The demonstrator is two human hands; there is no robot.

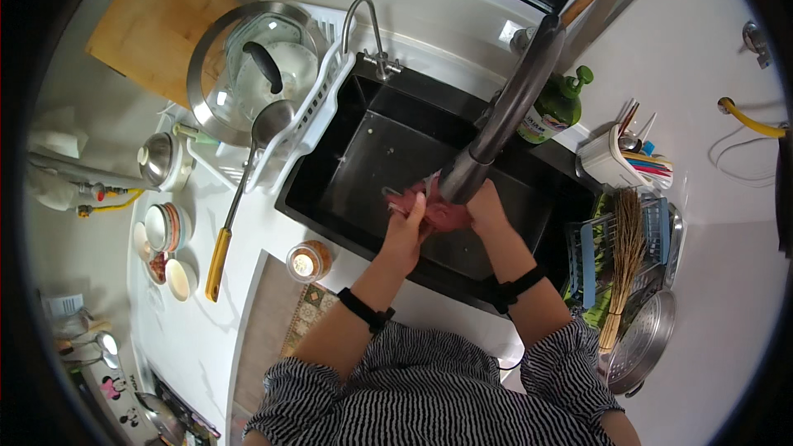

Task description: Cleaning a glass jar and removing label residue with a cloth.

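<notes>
A piece of raw red meat (449,217) is held between my two hands over the black sink (396,155). My left hand (406,232) grips its left side, thumb on top. At its right side, partly behind the spout, is my right hand (487,209), its fingers mostly hidden. The thick dark faucet spout (502,105) comes down right above the meat and covers part of it. Whether water is running cannot be made out. Small bits lie on the sink floor.
Left of the sink stands a white dish rack (316,118) with a glass lid (214,74); a ladle (232,217) leans on it. A jar (308,261) sits by the front rim. Right are a green soap bottle (551,108), a utensil holder (604,161) and a straw brush (622,254).
</notes>
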